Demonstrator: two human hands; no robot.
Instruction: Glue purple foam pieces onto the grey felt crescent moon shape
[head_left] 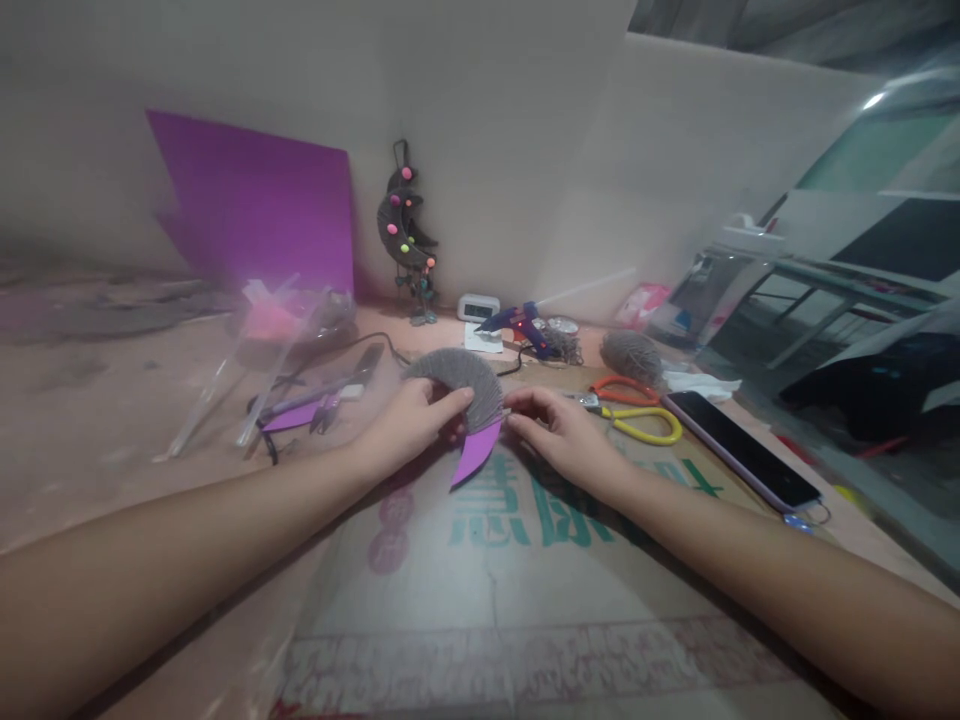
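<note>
A crescent cut from purple card (477, 450) is wrapped in grey yarn over most of its length, with its lower tip bare. My left hand (427, 425) grips the wrapped part, thumb on top and fingers underneath. At the crescent's right edge, my right hand (551, 425) is closed in a pinch where the wrapping meets the bare card. A short grey bit of yarn (507, 411) shows at its fingertips. Both hands are above a printed cardboard sheet (420, 620).
Behind the hands stand a blue glue gun (525, 325), a small digital clock (478, 307) and a decorated moon hanging (405, 230). To the right lie a grey yarn ball (631, 358), orange-handled and yellow-handled tools (645, 422) and a phone (739, 450). Purple card (270, 210) leans at left, near clear sticks (202, 405).
</note>
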